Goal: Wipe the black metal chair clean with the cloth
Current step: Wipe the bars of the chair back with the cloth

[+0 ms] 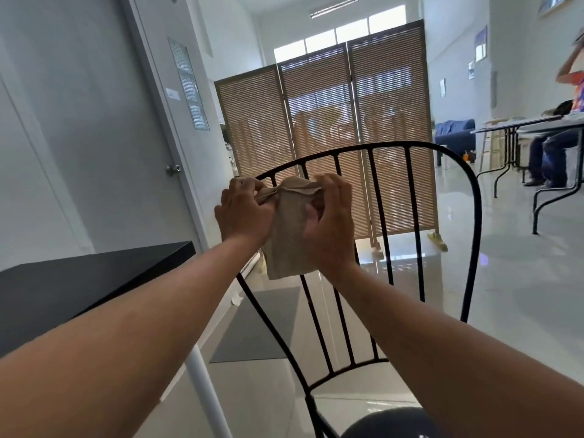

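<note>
The black metal chair (471, 197) stands in front of me with its curved back and thin vertical bars facing the camera. A beige cloth (289, 245) hangs in front of the backrest's upper left part. My left hand (245, 211) pinches the cloth's top left edge. My right hand (331, 222) grips its top right edge, fingers curled into the fabric. Both hands hold the cloth at about the height of the top rail, and the cloth hides part of the left bars. The dark seat (388, 422) shows at the bottom.
A black table (79, 286) with a white leg (205, 390) stands close on the left. A grey door (94, 121) is behind it. A slatted folding screen (331, 128) stands behind the chair. At the right are folding tables (537, 124) and a seated person (556, 147). A grey mat (256, 327) lies on the glossy floor.
</note>
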Tool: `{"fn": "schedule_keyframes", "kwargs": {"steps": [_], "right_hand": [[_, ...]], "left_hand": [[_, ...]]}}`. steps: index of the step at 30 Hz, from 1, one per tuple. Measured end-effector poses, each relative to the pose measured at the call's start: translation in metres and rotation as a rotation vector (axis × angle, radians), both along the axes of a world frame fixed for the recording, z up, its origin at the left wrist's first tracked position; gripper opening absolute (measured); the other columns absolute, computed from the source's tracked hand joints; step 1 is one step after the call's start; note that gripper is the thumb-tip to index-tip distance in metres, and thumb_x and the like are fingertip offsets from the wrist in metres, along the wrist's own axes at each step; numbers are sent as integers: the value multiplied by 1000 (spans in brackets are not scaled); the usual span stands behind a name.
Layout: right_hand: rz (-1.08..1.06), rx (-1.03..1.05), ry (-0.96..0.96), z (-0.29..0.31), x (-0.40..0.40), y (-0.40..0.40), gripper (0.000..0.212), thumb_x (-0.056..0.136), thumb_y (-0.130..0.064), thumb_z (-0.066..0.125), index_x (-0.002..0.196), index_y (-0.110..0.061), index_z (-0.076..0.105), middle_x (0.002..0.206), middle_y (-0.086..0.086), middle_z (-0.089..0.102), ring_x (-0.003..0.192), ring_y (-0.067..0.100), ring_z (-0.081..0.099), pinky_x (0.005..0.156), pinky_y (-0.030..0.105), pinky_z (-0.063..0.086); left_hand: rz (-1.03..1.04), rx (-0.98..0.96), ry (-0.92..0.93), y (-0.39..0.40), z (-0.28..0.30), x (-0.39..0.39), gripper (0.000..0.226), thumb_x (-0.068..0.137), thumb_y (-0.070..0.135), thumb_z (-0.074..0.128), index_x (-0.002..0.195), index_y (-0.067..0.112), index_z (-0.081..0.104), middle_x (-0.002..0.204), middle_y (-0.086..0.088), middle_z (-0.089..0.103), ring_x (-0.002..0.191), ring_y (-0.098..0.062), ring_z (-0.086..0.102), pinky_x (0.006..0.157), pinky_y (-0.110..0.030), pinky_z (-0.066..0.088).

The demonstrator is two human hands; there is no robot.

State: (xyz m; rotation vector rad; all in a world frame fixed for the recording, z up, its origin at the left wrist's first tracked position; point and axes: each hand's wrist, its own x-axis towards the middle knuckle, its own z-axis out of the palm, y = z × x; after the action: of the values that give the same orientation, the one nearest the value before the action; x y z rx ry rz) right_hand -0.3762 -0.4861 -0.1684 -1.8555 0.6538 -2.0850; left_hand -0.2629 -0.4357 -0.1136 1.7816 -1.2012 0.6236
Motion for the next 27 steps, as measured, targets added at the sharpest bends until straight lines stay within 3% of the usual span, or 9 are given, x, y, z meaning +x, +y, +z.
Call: {"fn": "schedule_keyframes", "kwargs": {"steps": [2,4,7,9,12,16,22,24,27], "right_hand": [[-44,-102,202,-20,4,-2,47,92,-22,42,137,-14,55,152,1,43,139,26,38,108,44,41],[-58,-102,372,-36,6,-8,56,95,-34,33,147,-22,45,161,-11,22,151,28,15,117,54,23],[-55,-29,553,-45,9,-20,67,97,-49,31,158,-29,11,162,-18,-13,151,18,-16,122,51,-3],[-109,-32,616,-46,10,-24,74,98,-53,35,158,-30,0,164,-15,-17,150,16,-20,121,46,-10],[-192,-37,636,-45,13,-24,72,99,-56,31,158,-30,0,165,-12,-11,151,19,-15,122,48,-7],[-244,-48,601,-56,19,-19,65,103,-49,26,159,-22,6,167,-5,-2,152,22,-13,122,49,3],[-279,-69,564,-104,18,-4,67,103,-38,38,157,-9,12,166,11,5,152,32,-6,121,53,13],[-284,-28,590,-116,19,-1,71,101,-40,42,158,-12,9,166,11,6,152,33,-5,119,55,18],[-250,34,589,-112,20,-1,71,99,-52,31,158,-20,9,166,8,11,152,33,-2,120,54,15]], "left_hand": [[4,17,-6,-2,4,1,22,93,38,58,105,20,60,120,-2,55,114,-24,51,88,-33,26],[-2,30,-40,-2,5,3,19,94,37,57,102,20,59,115,-1,56,109,-24,54,87,-33,27],[-51,26,-140,-2,4,9,19,94,35,56,107,21,56,113,0,58,106,-24,58,87,-34,34],[-83,45,-224,-1,1,13,32,94,38,50,122,23,52,121,-1,59,112,-25,57,92,-41,40],[-17,125,-409,-2,-8,22,56,97,44,31,148,19,33,135,-8,50,121,-28,49,98,-48,40],[45,224,-625,2,-14,34,71,99,51,18,155,7,17,143,-19,38,128,-35,41,107,-47,36],[89,292,-679,6,-19,33,87,95,64,1,156,3,5,155,-22,22,144,-36,23,119,-42,16],[102,293,-679,7,-20,32,86,95,64,6,156,4,3,156,-22,20,144,-35,22,120,-41,14],[122,296,-680,7,-20,31,86,95,65,4,156,4,5,156,-22,22,142,-36,24,118,-42,19]]}}
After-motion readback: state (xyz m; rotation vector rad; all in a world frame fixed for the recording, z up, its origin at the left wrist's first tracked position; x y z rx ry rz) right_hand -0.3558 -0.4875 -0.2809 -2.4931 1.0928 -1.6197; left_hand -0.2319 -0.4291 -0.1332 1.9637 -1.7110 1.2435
